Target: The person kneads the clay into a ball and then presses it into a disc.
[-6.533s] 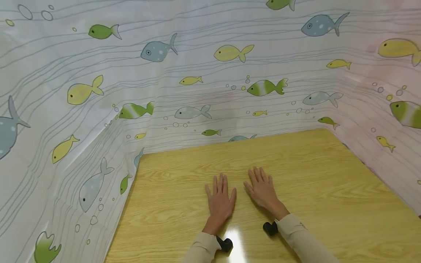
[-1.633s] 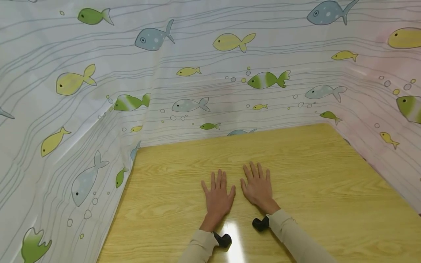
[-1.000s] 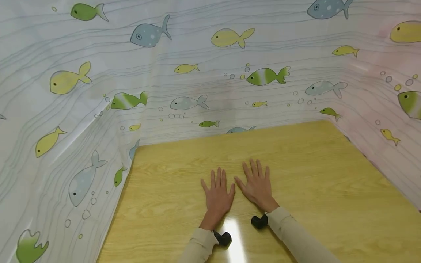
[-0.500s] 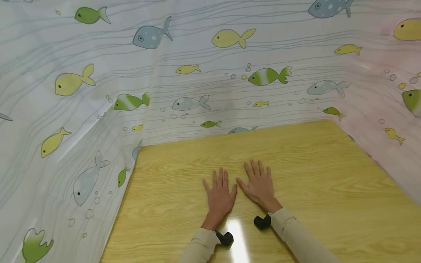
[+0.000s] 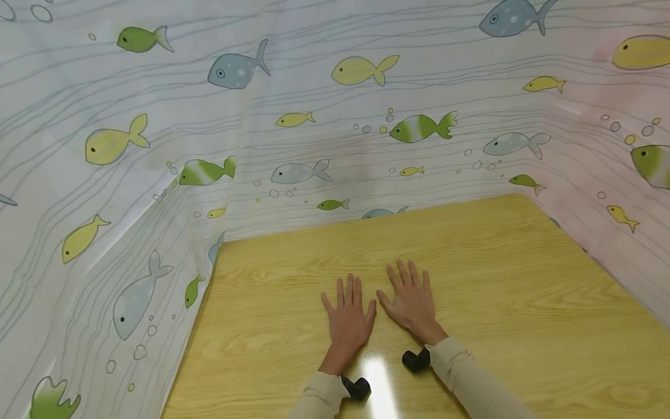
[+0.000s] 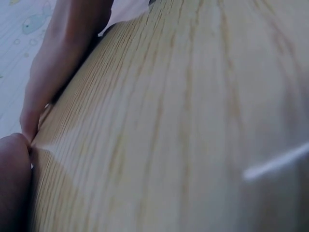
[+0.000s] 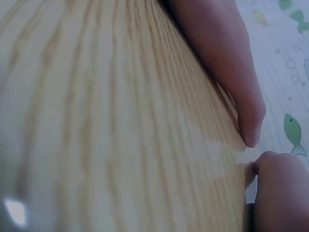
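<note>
Both hands lie palm down on a yellow wood-grain table (image 5: 272,326), with fingers straight and spread. The left hand (image 5: 348,323) is left of centre, its thumb toward the right hand. A short way to the right, the right hand (image 5: 413,305) points up and left, its thumb toward the left thumb. A narrow gap separates the thumbs in the head view, and neither hand holds anything. In the left wrist view, part of the left hand (image 6: 13,179) shows at the lower left. The right wrist view shows part of the right hand (image 7: 285,193) at the lower right.
Behind the table and along both sides hangs a white sheet (image 5: 309,145) printed with green, yellow and blue fish. A black device sits at the left wrist (image 5: 357,389) and another at the right wrist (image 5: 416,361). Light reflects off the tabletop between the forearms.
Since the earliest frame, the right hand has turned slightly and its thumb has spread toward the left hand. The left hand stays flat in place. The head view shifts slightly.
</note>
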A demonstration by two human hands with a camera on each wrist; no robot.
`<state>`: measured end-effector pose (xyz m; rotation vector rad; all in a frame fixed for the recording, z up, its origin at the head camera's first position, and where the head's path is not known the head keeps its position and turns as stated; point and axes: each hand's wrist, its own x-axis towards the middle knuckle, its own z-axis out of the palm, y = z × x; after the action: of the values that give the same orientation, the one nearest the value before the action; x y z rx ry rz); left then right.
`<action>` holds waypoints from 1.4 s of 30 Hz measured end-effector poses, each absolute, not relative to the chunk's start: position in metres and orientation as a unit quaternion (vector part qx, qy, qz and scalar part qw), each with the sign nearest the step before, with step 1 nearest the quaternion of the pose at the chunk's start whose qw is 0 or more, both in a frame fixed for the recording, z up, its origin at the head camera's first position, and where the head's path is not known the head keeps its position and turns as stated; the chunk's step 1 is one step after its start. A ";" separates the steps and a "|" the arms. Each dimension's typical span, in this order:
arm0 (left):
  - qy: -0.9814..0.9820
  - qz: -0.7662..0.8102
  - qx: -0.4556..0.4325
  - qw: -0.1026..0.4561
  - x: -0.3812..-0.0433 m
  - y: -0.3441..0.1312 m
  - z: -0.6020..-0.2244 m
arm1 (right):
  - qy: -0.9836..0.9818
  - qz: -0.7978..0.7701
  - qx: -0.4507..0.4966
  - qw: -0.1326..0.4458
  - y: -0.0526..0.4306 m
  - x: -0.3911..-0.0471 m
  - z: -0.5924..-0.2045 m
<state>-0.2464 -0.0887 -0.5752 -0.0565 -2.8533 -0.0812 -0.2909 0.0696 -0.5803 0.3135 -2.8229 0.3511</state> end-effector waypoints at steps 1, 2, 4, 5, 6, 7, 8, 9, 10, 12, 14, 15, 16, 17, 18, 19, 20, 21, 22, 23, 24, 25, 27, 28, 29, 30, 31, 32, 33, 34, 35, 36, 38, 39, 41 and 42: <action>-0.989 -0.029 -0.021 0.144 -0.247 -0.089 -0.575 | -0.977 0.121 0.109 0.141 0.070 -0.291 -0.580; -0.989 -0.027 -0.022 0.147 -0.247 -0.089 -0.575 | -0.976 0.122 0.109 0.142 0.070 -0.291 -0.580; -0.988 -0.028 -0.022 0.151 -0.247 -0.089 -0.575 | -0.976 0.123 0.111 0.143 0.070 -0.291 -0.579; -0.988 -0.028 -0.022 0.153 -0.247 -0.089 -0.575 | -0.975 0.127 0.111 0.142 0.070 -0.290 -0.579; -0.987 -0.029 -0.022 0.156 -0.246 -0.089 -0.576 | -0.975 0.131 0.112 0.142 0.070 -0.290 -0.579; -0.987 -0.029 -0.023 0.156 -0.245 -0.089 -0.576 | -0.974 0.134 0.113 0.141 0.070 -0.289 -0.579; -0.987 -0.030 -0.023 0.158 -0.245 -0.089 -0.576 | -0.974 0.135 0.113 0.140 0.070 -0.289 -0.579; -0.987 -0.029 -0.022 0.157 -0.245 -0.089 -0.576 | -0.974 0.136 0.114 0.139 0.070 -0.288 -0.579; -0.987 -0.030 -0.022 0.158 -0.246 -0.088 -0.576 | -0.974 0.137 0.115 0.139 0.071 -0.289 -0.579; -0.986 -0.028 -0.023 0.161 -0.248 -0.087 -0.576 | -0.973 0.135 0.116 0.146 0.072 -0.290 -0.577; -0.985 -0.032 -0.024 0.165 -0.250 -0.087 -0.576 | -0.973 0.132 0.114 0.150 0.073 -0.291 -0.576; -0.985 -0.033 -0.025 0.167 -0.250 -0.086 -0.576 | -0.973 0.132 0.113 0.152 0.073 -0.292 -0.575; -0.985 -0.036 -0.026 0.169 -0.251 -0.086 -0.576 | -0.973 0.133 0.114 0.152 0.074 -0.292 -0.575; -0.984 -0.039 -0.026 0.172 -0.252 -0.085 -0.576 | -0.973 0.134 0.113 0.151 0.075 -0.293 -0.574; -0.984 -0.044 -0.027 0.171 -0.252 -0.085 -0.576 | -0.973 0.137 0.113 0.148 0.075 -0.293 -0.574; -0.984 -0.047 -0.027 0.170 -0.252 -0.085 -0.576 | -0.973 0.137 0.114 0.145 0.075 -0.292 -0.574; -0.984 -0.048 -0.026 0.169 -0.251 -0.086 -0.575 | -0.973 0.139 0.116 0.144 0.075 -0.292 -0.574; -0.984 -0.051 -0.025 0.170 -0.251 -0.086 -0.575 | -0.972 0.142 0.119 0.142 0.074 -0.293 -0.574; -0.984 -0.053 -0.024 0.171 -0.251 -0.087 -0.575 | -0.972 0.145 0.120 0.141 0.074 -0.292 -0.573; -0.983 -0.056 -0.023 0.172 -0.251 -0.088 -0.574 | -0.972 0.147 0.121 0.141 0.073 -0.292 -0.573; -0.983 -0.058 -0.023 0.170 -0.250 -0.089 -0.574 | -0.971 0.149 0.122 0.141 0.072 -0.291 -0.573; -0.983 -0.058 -0.023 0.172 -0.250 -0.089 -0.575 | -0.971 0.150 0.121 0.139 0.072 -0.291 -0.574; -0.983 -0.061 -0.024 0.173 -0.249 -0.091 -0.576 | -0.972 0.151 0.122 0.135 0.070 -0.290 -0.574; -0.983 -0.059 -0.024 0.173 -0.249 -0.091 -0.576 | -0.972 0.150 0.121 0.133 0.071 -0.289 -0.574; -0.983 -0.058 -0.024 0.172 -0.249 -0.091 -0.576 | -0.972 0.150 0.121 0.131 0.070 -0.289 -0.574; -0.984 -0.053 -0.023 0.170 -0.248 -0.091 -0.576 | -0.973 0.148 0.121 0.128 0.070 -0.289 -0.574; -0.984 -0.049 -0.021 0.169 -0.248 -0.092 -0.576 | -0.973 0.148 0.123 0.127 0.070 -0.289 -0.574; -0.984 -0.046 -0.019 0.169 -0.248 -0.092 -0.576 | -0.973 0.150 0.125 0.126 0.069 -0.289 -0.574; -0.984 -0.043 -0.017 0.170 -0.248 -0.093 -0.576 | -0.973 0.150 0.126 0.124 0.069 -0.289 -0.574; -0.984 -0.042 -0.015 0.171 -0.247 -0.093 -0.576 | -0.972 0.152 0.127 0.123 0.068 -0.289 -0.574; -0.984 -0.044 -0.014 0.172 -0.247 -0.093 -0.576 | -0.973 0.151 0.127 0.122 0.068 -0.289 -0.574; -0.984 -0.045 -0.014 0.173 -0.247 -0.093 -0.576 | -0.973 0.152 0.127 0.120 0.068 -0.288 -0.574; -0.983 -0.053 -0.017 0.176 -0.247 -0.092 -0.576 | -0.973 0.154 0.124 0.119 0.069 -0.288 -0.574; -0.983 -0.056 -0.017 0.176 -0.248 -0.092 -0.576 | -0.973 0.155 0.123 0.118 0.070 -0.288 -0.573; -0.982 -0.059 -0.017 0.176 -0.248 -0.091 -0.577 | -0.973 0.156 0.122 0.115 0.071 -0.288 -0.573; -0.982 -0.060 -0.016 0.177 -0.249 -0.091 -0.577 | -0.972 0.162 0.124 0.116 0.072 -0.288 -0.572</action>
<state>-0.2493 -0.0911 -0.5769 -0.0457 -2.7802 -0.1710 -0.2879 0.0718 -0.5717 0.3626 -2.8480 0.4749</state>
